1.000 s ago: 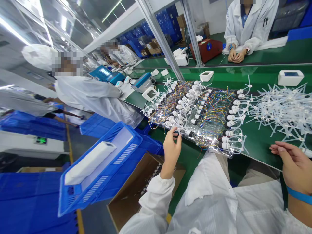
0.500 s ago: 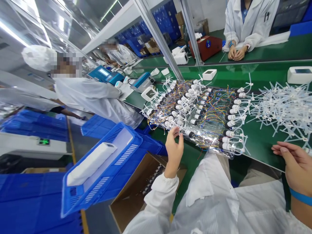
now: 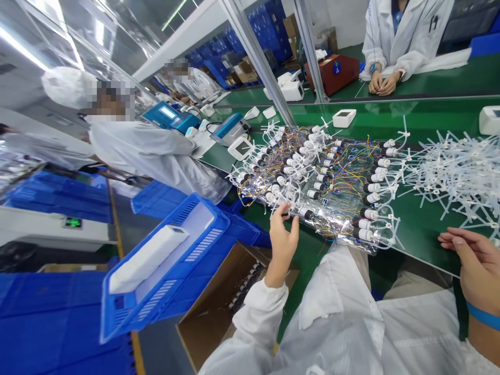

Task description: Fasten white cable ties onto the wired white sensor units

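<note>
My left hand is at the near left edge of a clear plastic tray. Its fingers are curled with a gap to the thumb, and nothing shows between them. Small black-and-white cylindrical parts with coloured wires and white tubing fill the tray, one right beside these fingertips. On the right, my right hand hovers at the bench edge, fingers loosely extended and visibly holding nothing. Just beyond it spreads a pile of translucent white tubes with small connectors. A blue band circles the right wrist.
A blue crate holding a long white block stands left of the bench. Below it an open cardboard box contains more parts. White devices sit along the green bench. Co-workers are at the left and across the bench.
The view has shifted slightly. My left thumb and fingers look a little farther apart beside the tray's corner. My right hand keeps nearly the same pose.
</note>
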`<control>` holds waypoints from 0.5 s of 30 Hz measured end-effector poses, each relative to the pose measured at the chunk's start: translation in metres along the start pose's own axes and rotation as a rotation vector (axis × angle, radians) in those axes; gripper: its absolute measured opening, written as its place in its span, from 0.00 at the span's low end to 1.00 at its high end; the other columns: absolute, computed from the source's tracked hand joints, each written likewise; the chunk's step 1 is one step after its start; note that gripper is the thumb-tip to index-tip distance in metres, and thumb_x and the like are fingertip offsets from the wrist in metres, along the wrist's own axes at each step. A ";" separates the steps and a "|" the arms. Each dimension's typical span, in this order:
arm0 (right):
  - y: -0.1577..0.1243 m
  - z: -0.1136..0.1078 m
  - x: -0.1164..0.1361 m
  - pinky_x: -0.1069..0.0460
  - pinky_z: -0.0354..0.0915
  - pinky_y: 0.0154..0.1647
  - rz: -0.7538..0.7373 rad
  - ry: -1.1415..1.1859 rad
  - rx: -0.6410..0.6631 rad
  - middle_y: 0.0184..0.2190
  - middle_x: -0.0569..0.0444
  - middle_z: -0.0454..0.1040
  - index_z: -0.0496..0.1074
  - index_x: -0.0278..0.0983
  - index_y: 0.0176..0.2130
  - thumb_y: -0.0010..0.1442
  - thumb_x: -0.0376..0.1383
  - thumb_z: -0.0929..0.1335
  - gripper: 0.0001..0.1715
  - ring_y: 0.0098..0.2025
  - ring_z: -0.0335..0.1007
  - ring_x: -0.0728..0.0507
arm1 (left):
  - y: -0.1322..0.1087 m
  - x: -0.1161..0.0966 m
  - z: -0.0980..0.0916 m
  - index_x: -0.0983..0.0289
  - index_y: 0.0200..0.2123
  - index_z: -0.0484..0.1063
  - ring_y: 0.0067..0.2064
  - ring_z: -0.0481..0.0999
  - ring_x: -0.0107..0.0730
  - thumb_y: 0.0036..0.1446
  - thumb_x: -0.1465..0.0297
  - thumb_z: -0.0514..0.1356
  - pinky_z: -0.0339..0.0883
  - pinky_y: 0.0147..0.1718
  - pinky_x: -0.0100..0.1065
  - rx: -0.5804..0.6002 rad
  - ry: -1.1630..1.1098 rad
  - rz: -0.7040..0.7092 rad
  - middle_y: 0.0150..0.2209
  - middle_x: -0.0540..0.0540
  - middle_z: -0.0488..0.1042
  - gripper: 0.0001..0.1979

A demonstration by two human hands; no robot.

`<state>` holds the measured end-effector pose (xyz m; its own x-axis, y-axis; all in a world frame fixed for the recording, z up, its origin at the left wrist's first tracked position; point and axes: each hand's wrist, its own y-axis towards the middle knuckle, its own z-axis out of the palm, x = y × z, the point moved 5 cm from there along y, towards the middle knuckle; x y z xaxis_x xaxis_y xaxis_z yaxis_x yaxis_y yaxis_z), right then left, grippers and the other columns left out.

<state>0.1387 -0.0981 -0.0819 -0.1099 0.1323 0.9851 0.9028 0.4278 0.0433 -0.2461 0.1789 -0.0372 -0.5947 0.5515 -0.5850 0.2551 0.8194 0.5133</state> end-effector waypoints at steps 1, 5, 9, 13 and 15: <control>0.000 0.000 -0.001 0.35 0.76 0.55 0.002 0.001 -0.001 0.39 0.49 0.86 0.86 0.42 0.47 0.62 0.51 0.77 0.20 0.38 0.83 0.37 | 0.000 -0.001 0.002 0.60 0.67 0.68 0.60 0.80 0.48 0.75 0.65 0.61 0.81 0.58 0.50 0.004 -0.013 0.003 0.61 0.66 0.77 0.21; 0.001 -0.001 -0.002 0.35 0.76 0.56 0.002 0.008 -0.003 0.39 0.49 0.86 0.86 0.42 0.47 0.62 0.51 0.77 0.20 0.38 0.82 0.37 | -0.001 -0.004 0.009 0.61 0.66 0.68 0.64 0.79 0.49 0.75 0.65 0.61 0.78 0.63 0.53 0.026 -0.069 0.006 0.62 0.67 0.75 0.21; 0.000 -0.001 0.000 0.36 0.75 0.56 0.004 0.007 0.001 0.39 0.49 0.86 0.86 0.41 0.47 0.62 0.51 0.77 0.20 0.38 0.82 0.38 | -0.002 -0.005 0.017 0.60 0.68 0.66 0.67 0.77 0.49 0.75 0.65 0.60 0.77 0.65 0.53 0.042 -0.104 0.007 0.64 0.68 0.74 0.22; -0.001 0.000 0.001 0.37 0.75 0.55 -0.003 0.002 -0.002 0.39 0.49 0.86 0.86 0.41 0.47 0.62 0.50 0.77 0.20 0.38 0.82 0.38 | -0.004 -0.004 0.021 0.60 0.69 0.65 0.67 0.76 0.49 0.75 0.65 0.60 0.79 0.62 0.51 0.043 -0.105 0.012 0.65 0.68 0.73 0.23; 0.000 0.001 0.001 0.36 0.75 0.54 -0.010 -0.001 0.001 0.39 0.48 0.86 0.86 0.41 0.47 0.62 0.50 0.77 0.19 0.38 0.82 0.37 | -0.004 -0.003 0.020 0.61 0.69 0.65 0.65 0.76 0.49 0.74 0.66 0.61 0.81 0.58 0.49 0.028 -0.074 0.014 0.65 0.68 0.73 0.24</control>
<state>0.1381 -0.0977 -0.0814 -0.1196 0.1287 0.9844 0.9014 0.4298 0.0533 -0.2305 0.1774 -0.0501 -0.5335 0.5722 -0.6229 0.2851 0.8150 0.5045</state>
